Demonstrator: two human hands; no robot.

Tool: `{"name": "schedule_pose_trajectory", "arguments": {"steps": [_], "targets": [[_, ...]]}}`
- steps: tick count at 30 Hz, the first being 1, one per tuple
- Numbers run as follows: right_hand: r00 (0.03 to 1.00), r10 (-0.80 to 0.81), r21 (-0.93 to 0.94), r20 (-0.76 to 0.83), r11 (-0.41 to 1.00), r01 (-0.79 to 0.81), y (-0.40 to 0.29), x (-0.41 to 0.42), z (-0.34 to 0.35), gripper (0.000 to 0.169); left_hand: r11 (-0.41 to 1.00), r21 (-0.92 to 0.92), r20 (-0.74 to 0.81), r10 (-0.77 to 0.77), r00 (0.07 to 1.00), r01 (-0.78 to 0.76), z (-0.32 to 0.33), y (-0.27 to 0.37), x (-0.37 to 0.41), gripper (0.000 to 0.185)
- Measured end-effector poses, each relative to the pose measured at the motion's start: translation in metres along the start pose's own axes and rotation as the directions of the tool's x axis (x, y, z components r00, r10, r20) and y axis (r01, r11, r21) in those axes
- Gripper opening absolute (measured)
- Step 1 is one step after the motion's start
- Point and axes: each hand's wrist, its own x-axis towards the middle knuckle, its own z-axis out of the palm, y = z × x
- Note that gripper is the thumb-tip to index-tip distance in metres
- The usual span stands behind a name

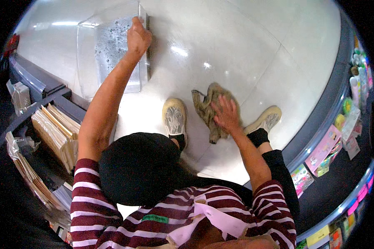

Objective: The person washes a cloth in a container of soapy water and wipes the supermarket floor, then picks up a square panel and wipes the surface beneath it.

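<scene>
My left hand grips the right rim of a clear plastic bin, its fingers closed over the edge near the top of the view. Bubbly, soapy-looking liquid shows in the bin. My right hand lies on a crumpled brown cloth on the shiny tiled floor, between my two shoes. Its fingers are somewhat spread and press on the cloth; whether they pinch any of it is hidden.
Shelves with packed envelopes stand at the left, beside a dark shelf edge. A curved dark shelf base runs along the right, with colourful packaged goods. My light patterned shoes rest on the floor.
</scene>
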Motion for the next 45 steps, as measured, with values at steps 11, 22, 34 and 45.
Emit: {"name": "schedule_pose_trajectory", "arguments": {"steps": [11, 22, 34, 45], "targets": [[0.852, 0.152, -0.159, -0.500, 0.952, -0.263, 0.107, 0.222, -0.087, 0.058, 0.998, 0.032, 0.009, 0.050, 0.999, -0.050, 0.004, 0.001, 0.003, 0.031], [0.907, -0.055, -0.305, -0.417, 0.949, -0.082, 0.039, 0.255, -0.092, 0.057, 0.995, 0.067, 0.013, 0.067, 0.998, -0.067, -0.002, -0.001, 0.003, 0.031], [0.984, -0.141, -0.164, -0.112, 0.979, 0.122, -0.035, 0.032, 0.012, 0.065, 0.995, 0.011, -0.007, 0.098, 0.995, -0.098, 0.005, -0.011, 0.007, 0.032], [0.984, 0.117, -0.029, -0.135, 0.992, -0.122, -0.016, 0.045, -0.007, 0.059, 0.970, 0.162, 0.006, 0.184, 0.983, -0.183, 0.008, -0.016, 0.011, 0.026]]}}
